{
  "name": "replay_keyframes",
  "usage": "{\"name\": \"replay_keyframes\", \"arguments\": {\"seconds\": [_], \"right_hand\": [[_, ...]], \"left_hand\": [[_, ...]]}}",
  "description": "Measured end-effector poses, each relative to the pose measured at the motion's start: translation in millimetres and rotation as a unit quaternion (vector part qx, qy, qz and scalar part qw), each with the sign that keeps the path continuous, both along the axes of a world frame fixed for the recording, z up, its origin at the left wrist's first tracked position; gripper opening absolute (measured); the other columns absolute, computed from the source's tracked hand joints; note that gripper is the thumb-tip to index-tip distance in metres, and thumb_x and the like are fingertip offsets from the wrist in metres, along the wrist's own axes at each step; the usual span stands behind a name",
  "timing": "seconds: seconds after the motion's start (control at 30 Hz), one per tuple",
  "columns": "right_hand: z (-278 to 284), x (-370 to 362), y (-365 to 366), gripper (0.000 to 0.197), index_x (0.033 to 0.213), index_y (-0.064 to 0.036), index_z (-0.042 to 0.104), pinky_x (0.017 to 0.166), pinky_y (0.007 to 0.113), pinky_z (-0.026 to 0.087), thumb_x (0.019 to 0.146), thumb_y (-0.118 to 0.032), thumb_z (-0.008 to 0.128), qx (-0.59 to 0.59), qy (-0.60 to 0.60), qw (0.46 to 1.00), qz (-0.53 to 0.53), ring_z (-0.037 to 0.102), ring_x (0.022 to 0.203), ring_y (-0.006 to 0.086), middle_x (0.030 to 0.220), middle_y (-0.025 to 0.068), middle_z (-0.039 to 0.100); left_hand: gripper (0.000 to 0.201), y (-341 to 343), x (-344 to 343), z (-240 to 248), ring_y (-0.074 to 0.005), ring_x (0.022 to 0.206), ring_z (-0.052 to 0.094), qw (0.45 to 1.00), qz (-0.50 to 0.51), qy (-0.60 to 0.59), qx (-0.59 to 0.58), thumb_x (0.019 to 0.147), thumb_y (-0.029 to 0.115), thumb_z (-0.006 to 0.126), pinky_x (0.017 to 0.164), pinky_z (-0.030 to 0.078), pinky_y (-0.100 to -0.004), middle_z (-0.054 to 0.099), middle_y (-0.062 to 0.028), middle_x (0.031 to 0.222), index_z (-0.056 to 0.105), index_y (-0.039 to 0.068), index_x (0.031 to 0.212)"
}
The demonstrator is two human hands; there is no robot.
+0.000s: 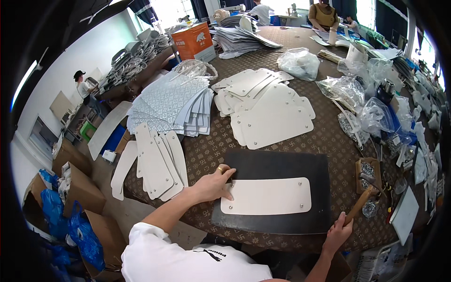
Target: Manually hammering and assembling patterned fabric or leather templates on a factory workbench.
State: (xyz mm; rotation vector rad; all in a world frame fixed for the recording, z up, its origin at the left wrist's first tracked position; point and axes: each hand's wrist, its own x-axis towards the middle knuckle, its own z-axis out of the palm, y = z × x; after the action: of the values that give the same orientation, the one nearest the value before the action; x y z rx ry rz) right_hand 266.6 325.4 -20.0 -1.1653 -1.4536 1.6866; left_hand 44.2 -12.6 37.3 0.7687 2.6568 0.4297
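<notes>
A cream-white rectangular panel point(265, 197) with rounded corners and metal studs lies flat on a black mat point(282, 164). My left hand point(213, 184) is at the panel's left end, thumb resting on it and bent fingers apart from the thumb, over the mat. To the right of the mat, my right hand point(337, 232) is closed around the wooden handle of a hammer point(359, 205). Its metal head is beside a small tray of metal studs point(365, 170).
Studded white panels point(272, 115) are stacked beyond the mat, with strips point(157, 169) and patterned sheets point(164, 105) to the left. Plastic bags point(376, 115) crowd the table's right side. An orange box point(192, 42) stands farther back. Cardboard boxes point(84, 188) stand at left. Other people work at the back.
</notes>
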Motion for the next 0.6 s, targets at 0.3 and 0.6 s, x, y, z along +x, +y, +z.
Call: {"name": "replay_keyframes", "arguments": {"seconds": [0.3,0.6], "right_hand": [[-12,-6,5,0.024,0.091,-0.0113,0.048,0.036,0.022,0.022,0.107,-0.028,0.056,-0.003,-0.021,0.997,-0.073,0.028,0.043,0.0007,0.061,-0.0076,0.032],[-5,6,12,0.021,0.105,-0.0097,0.052,0.044,0.028,0.029,0.105,-0.029,0.060,-0.035,0.016,0.999,-0.011,0.033,0.049,0.0087,0.067,-0.0022,0.040]], "left_hand": [[0.060,6,-31,-13,-0.0330,0.103,0.061,0.995,0.006,-0.099,-0.017,0.079,0.025,0.086,0.089,0.050,-0.0404,0.057,-0.0162,0.113,0.059,0.000,0.126],[0.034,39,-123,18,-0.0180,0.085,0.055,0.992,0.034,0.038,0.119,0.087,0.021,0.082,0.076,0.046,-0.0346,0.055,-0.0057,0.088,0.056,0.002,0.095]]}}
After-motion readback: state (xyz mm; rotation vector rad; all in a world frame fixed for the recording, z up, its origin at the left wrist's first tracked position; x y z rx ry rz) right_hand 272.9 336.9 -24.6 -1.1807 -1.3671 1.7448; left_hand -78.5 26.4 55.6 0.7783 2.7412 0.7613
